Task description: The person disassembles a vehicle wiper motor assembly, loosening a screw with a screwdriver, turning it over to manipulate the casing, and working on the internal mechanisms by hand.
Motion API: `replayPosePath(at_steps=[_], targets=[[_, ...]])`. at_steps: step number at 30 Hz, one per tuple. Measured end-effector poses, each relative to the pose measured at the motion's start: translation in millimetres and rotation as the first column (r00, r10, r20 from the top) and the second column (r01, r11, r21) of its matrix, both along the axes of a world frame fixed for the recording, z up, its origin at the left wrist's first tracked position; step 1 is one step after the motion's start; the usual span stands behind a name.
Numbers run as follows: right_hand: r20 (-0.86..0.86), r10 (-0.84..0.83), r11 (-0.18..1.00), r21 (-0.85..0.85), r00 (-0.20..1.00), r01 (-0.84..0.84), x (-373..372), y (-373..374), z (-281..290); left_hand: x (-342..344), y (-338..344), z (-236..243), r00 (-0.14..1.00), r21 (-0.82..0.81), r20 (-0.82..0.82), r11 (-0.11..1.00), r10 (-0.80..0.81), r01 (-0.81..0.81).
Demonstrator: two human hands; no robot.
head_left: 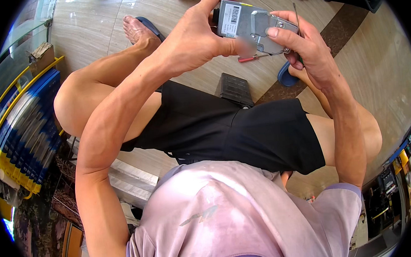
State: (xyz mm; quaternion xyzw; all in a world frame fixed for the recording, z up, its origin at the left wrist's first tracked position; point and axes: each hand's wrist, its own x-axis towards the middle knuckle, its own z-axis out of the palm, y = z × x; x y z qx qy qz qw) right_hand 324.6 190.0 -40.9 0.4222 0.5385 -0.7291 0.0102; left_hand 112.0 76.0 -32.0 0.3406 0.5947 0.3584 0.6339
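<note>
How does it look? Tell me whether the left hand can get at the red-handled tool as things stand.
Probably not yet: the left hand is gripping the grey metal box, so it would likely have to let go first. Nothing seems to cover the handle of the red-handled tool.

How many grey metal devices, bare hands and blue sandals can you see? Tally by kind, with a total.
Grey metal device: 1
Bare hands: 2 (left hand, right hand)
Blue sandals: 2 (left sandal, right sandal)
Total: 5
</note>
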Motion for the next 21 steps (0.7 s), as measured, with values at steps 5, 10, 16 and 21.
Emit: replayPosePath(at_steps=[5, 10, 16, 21], targets=[[0.001, 0.002, 1.0, -0.005, 1.0, -0.002, 0, 1, 0, -1, 1, -3, 1.0, -0.045, 0.029, 0.999, -0.009, 0.011], [0.001, 0.001, 1.0, -0.008, 1.0, -0.001, -1, 2, 1, -1, 1, -6, 1.0, 0.02, 0.026, 1.0, -0.005, 0.004], [0.013, 0.019, 1.0, -0.024, 1.0, -0.019, -2, 4, 3, 1, 4, -1, 1.0, -0.023, 0.028, 1.0, -0.005, 0.006], [-0.012, -0.017, 0.999, -0.028, 1.0, 0.017, -3, 5, 2, 2, -5, -6, 0.995, 0.13, -0.088, 0.991, 0.043, -0.032]])
